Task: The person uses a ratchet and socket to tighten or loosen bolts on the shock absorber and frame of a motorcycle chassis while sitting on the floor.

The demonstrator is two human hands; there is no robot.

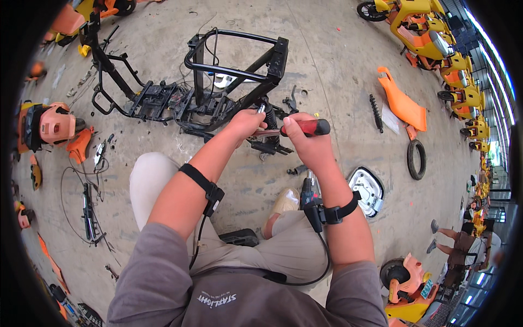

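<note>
One black frame (155, 101) stands on the floor at left. My left hand (245, 124) has its fingers closed around a small silver piece (261, 108), beside the shock (270, 116); rightward, my right hand (306, 144) clamps its fingers on a red screwdriver (315, 128), shaft pointing left.

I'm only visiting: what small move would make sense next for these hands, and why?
Probably a slight turn of the screwdriver, with the left hand held steady: the right hand grips its red-and-black handle, its shaft points toward the left hand, and both hands are near the shock absorber by the scooter frame. The tip's seating is unclear.
</note>
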